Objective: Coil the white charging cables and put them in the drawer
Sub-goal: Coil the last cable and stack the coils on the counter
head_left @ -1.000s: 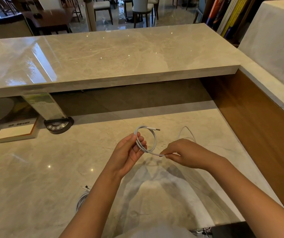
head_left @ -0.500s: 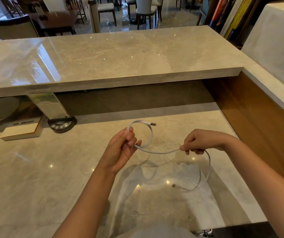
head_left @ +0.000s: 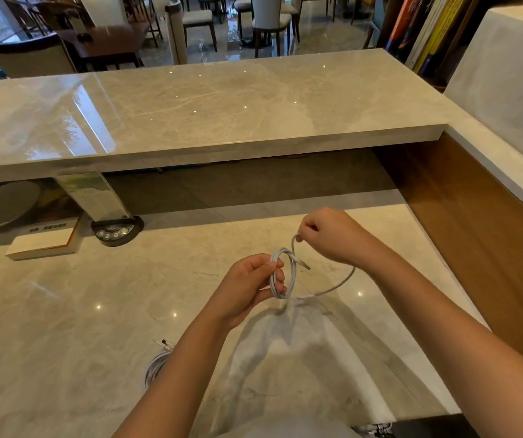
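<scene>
Now the left hand (head_left: 247, 284) is gripping the coil (head_left: 282, 273) while the right hand (head_left: 332, 235) is pinching the cable (head_left: 336, 287); each new loop should match, fingers staying firm.

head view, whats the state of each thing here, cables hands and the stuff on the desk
held cable: partly coiled, loops in the left hand, tail hanging loose
left hand: grips the loops
right hand: pinches the cable above the coil
second cable: bundled, lying on the desk, partly hidden by the left arm
book: closed, flat on the desk
sign holder: upright on its dark base
drawer: not in view
</scene>
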The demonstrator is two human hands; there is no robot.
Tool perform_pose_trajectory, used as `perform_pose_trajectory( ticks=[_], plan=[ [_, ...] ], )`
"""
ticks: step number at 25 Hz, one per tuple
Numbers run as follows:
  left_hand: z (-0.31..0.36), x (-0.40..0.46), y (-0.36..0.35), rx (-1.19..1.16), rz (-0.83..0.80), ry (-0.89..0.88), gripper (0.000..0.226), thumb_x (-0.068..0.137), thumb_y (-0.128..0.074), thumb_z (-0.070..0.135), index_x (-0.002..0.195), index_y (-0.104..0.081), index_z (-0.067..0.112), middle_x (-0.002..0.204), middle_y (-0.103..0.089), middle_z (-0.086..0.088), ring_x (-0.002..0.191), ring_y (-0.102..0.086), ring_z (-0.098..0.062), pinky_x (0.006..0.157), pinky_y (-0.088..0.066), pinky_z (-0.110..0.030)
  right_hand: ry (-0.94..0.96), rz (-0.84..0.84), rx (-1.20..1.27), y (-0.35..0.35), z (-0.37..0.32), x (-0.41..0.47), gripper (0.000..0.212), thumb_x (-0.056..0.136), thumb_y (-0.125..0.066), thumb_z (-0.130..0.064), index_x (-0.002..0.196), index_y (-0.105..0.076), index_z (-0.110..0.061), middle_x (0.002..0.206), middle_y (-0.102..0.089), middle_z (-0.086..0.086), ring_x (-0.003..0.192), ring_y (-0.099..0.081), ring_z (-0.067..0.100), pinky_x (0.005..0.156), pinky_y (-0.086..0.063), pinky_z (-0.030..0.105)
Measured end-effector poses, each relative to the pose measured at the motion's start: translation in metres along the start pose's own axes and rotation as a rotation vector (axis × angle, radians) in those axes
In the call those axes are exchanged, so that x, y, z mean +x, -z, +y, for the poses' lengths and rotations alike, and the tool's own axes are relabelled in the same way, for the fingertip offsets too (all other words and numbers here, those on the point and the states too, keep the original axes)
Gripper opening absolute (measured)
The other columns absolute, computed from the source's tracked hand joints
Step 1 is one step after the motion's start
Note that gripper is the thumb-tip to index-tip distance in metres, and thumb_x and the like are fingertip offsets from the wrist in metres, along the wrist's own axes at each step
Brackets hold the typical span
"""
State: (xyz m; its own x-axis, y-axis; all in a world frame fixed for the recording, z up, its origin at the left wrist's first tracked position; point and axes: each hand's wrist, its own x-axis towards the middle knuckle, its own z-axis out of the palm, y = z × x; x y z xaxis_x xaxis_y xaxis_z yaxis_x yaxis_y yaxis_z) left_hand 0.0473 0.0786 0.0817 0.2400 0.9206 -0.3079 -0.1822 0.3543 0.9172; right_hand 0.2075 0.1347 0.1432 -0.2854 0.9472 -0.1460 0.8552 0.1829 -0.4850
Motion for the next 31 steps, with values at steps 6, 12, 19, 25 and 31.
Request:
perform_pose_trajectory(
  ticks=[6,12,19,25,31],
  plan=[
    [-0.007,0.004,-0.004,-0.066,0.139,-0.02,0.021,0.096,-0.044,0.009,0.102,-0.063,0.0,0.084,-0.068,-0.01,0.074,-0.067,-0.014,0.074,-0.057,-0.026,0.087,0.054,-0.244,-0.029,-0.029,-0.027,0.02,0.09,-0.047,-0.017,0.105,-0.058,-0.008,0.101,-0.057,0.009,0.086,-0.058,0.028,0.062,-0.036,0.031],
    [-0.008,0.003,-0.009,-0.342,0.153,-0.045,0.027,0.097,-0.043,0.015,0.109,-0.064,0.002,0.09,-0.074,-0.006,0.085,-0.07,-0.012,0.076,-0.056,-0.021,0.16,0.279,-0.251,-0.071,-0.03,-0.048,0.047,0.096,-0.042,-0.027,0.141,-0.031,-0.018,0.114,-0.046,0.007,0.082,-0.057,0.021,0.056,-0.039,0.029],
    [-0.003,0.005,-0.009,-0.541,0.261,-0.031,0.021,0.096,-0.045,0.01,0.103,-0.063,0.0,0.086,-0.073,-0.01,0.082,-0.071,-0.014,0.074,-0.058,-0.023,0.165,0.23,-0.108,-0.084,-0.011,-0.047,0.062,0.098,-0.038,-0.023,0.143,-0.003,-0.046,0.101,-0.036,0.002,0.077,-0.045,0.02,0.063,-0.039,0.028],
    [0.014,0.011,0.021,-0.743,0.245,-0.09,0.022,0.097,-0.041,0.009,0.083,-0.057,0.006,0.062,-0.058,-0.003,0.055,-0.061,-0.008,0.064,-0.056,-0.021,0.279,0.433,-0.056,-0.094,0.036,-0.061,0.024,0.088,-0.042,-0.026,0.09,-0.064,-0.016,0.081,-0.057,0.001,0.073,-0.054,0.021,0.064,-0.041,0.032],
    [0.002,0.004,0.006,-0.689,-0.003,-0.037,0.017,0.089,-0.042,0.011,0.087,-0.058,0.008,0.059,-0.054,0.001,0.052,-0.056,-0.008,0.069,-0.057,-0.024,-0.331,0.324,0.666,-0.07,0.05,-0.055,0.01,0.086,-0.056,-0.016,0.086,-0.065,-0.02,0.07,-0.07,-0.007,0.045,-0.052,0.004,0.053,-0.043,0.019]
  ],
)
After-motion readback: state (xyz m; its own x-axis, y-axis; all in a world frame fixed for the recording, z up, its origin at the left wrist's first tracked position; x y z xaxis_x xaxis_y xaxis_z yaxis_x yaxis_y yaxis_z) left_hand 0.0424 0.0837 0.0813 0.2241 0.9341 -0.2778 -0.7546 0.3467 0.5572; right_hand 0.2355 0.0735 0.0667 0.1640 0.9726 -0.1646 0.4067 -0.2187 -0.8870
